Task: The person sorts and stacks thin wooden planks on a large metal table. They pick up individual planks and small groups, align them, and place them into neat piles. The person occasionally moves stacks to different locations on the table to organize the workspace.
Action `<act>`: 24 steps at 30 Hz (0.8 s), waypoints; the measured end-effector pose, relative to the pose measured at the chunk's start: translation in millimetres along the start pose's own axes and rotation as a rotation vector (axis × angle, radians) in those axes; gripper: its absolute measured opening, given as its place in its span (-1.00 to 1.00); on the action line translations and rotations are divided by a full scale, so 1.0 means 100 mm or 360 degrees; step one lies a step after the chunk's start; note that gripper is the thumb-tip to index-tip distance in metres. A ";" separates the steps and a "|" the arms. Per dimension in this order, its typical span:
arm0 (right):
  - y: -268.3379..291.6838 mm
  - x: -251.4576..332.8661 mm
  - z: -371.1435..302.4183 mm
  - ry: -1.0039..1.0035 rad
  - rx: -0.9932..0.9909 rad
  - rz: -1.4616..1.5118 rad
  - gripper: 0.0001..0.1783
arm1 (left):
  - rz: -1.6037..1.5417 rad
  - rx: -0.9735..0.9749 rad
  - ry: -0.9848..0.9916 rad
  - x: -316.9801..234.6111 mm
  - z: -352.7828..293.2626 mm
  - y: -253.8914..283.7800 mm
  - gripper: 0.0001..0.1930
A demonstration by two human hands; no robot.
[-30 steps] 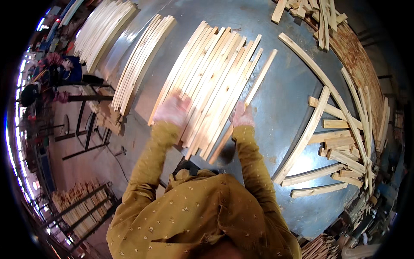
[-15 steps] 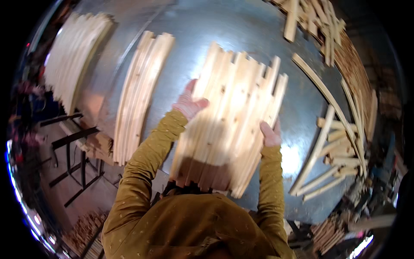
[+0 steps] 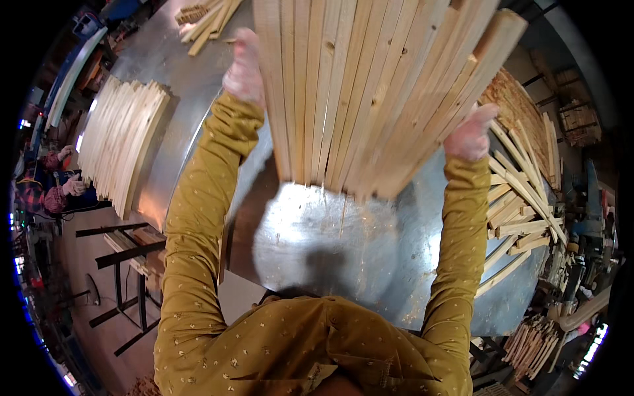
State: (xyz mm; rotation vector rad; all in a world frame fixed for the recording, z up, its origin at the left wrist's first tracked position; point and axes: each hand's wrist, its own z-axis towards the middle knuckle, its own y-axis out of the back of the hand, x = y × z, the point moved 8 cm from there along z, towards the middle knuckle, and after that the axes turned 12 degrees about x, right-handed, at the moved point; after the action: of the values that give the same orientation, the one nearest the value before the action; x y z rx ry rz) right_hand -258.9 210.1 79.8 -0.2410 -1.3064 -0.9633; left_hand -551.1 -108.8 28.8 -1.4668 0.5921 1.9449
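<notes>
A wide bundle of pale wooden strips (image 3: pixel 356 99) is lifted above the metal table (image 3: pixel 330 244), squeezed side by side between my two hands. Along its left edge my left hand (image 3: pixel 246 69) presses with the thumb up. On the opposite edge my right hand (image 3: pixel 470 133) grips the outer strips, its fingers partly hidden behind the wood. The near ends of the strips hang over the bare metal, and the far ends run out of the top of the picture.
A flat row of strips (image 3: pixel 122 138) lies at the left, with a co-worker's hands (image 3: pixel 72 185) beside it. Loose strips (image 3: pixel 522 198) lie crisscrossed at the right. More pieces (image 3: pixel 208 20) rest at the far left. A black metal frame (image 3: pixel 129 254) stands left of the table.
Both hands have raised the bundle off the table and carried it forward, away from my body. My arms are stretched out further, and the view has shifted.
</notes>
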 end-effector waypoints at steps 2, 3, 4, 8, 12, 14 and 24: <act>0.35 0.28 0.26 0.0489 -0.0364 -0.1091 -0.50 | -0.1061 -0.0536 0.0116 -0.53 0.17 -0.34 -0.39; 0.38 0.26 0.30 0.0596 -0.0086 -0.0450 -0.49 | -0.0931 -0.0334 0.0132 -0.65 0.14 -0.51 -0.39; 0.31 0.27 0.33 0.0627 0.0174 0.0231 -0.47 | -0.0785 -0.0166 0.0157 -0.67 0.08 -0.60 -0.39; -0.66 -0.72 -0.43 -0.0588 0.1122 0.1909 -0.23 | -0.1056 0.0366 0.0492 0.50 -0.50 -0.69 -0.27; -0.92 -2.01 -1.60 -0.0860 0.0953 0.1168 0.18 | -0.0414 0.0185 0.0708 1.69 -1.68 -0.78 0.05; -0.97 -2.19 -2.05 -0.1000 0.0971 0.0800 0.22 | -0.0091 0.0091 0.0840 1.98 -2.15 -0.69 0.04; -0.78 -1.81 -2.76 -0.1079 0.1209 0.0175 0.10 | 0.1696 0.0964 0.1828 0.80 -2.62 -0.54 0.05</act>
State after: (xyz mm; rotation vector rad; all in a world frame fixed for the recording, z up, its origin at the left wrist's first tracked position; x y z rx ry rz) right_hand -111.6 67.6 -190.7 -0.0383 -2.1572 -0.2257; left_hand -349.3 -231.7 -120.6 -1.8759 2.5916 0.9984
